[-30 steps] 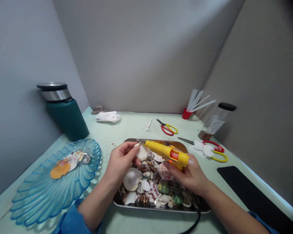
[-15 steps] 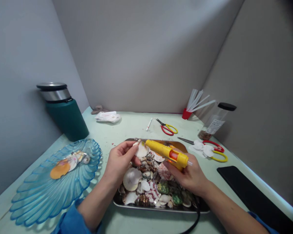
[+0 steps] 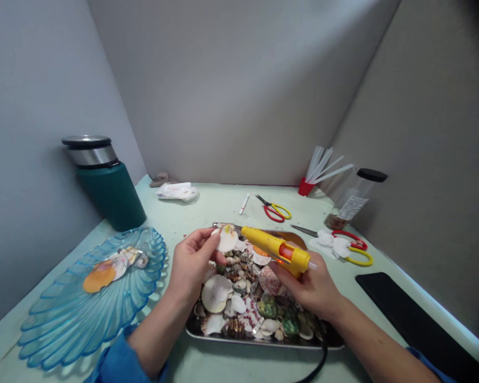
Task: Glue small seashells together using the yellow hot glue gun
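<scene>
My left hand (image 3: 197, 255) pinches a white scallop shell (image 3: 226, 240) by its left edge, above the far side of a metal tray (image 3: 263, 342). My right hand (image 3: 309, 282) is wrapped round a yellow hot glue gun (image 3: 265, 241), whose nozzle points left toward the shell's upper edge. A small red light glows on the gun, and a clear glue stick (image 3: 312, 265) pokes out of its back. Below both hands the tray is heaped with mixed seashells (image 3: 239, 306). I cannot tell whether the nozzle touches the shell.
A blue shell-shaped glass dish (image 3: 80, 324) holding several shells stands at left, before a green flask (image 3: 109, 197). Beyond the tray lie scissors (image 3: 277, 211); more scissors (image 3: 359, 255) lie at right near a jar (image 3: 349, 199), a red cup (image 3: 305, 187) of glue sticks and a black slab (image 3: 407, 314).
The white shell has turned in my left hand, showing more of its face. The glue gun's nozzle has shifted slightly right, away from the shell.
</scene>
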